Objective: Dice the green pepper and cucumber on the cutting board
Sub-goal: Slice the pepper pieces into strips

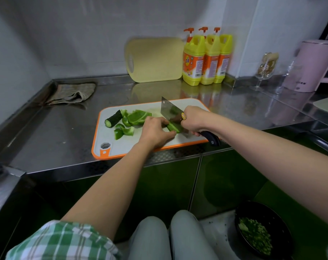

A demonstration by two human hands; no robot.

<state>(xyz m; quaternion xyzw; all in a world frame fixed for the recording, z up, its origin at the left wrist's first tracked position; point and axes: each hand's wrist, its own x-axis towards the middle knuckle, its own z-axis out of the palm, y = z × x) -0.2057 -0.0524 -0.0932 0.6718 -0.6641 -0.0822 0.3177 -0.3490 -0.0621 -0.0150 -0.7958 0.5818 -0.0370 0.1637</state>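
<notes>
Yellow-stickered cleaver [169, 109]; orange bottle labels [194, 65] illegible

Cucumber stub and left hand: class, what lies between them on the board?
Green pepper pieces, on the cutting board, shown in the head view.

I see open steel counter [52, 132] left of the cutting board [110, 139]; a cloth [71, 93] and detergent bottles [206, 61] block the back.

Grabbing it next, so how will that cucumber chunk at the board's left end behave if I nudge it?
The cucumber chunk is a cylinder lying on its side, so it will probably roll. Its pale cut end may be wet and slippery. It looks stiff, not floppy.
</notes>
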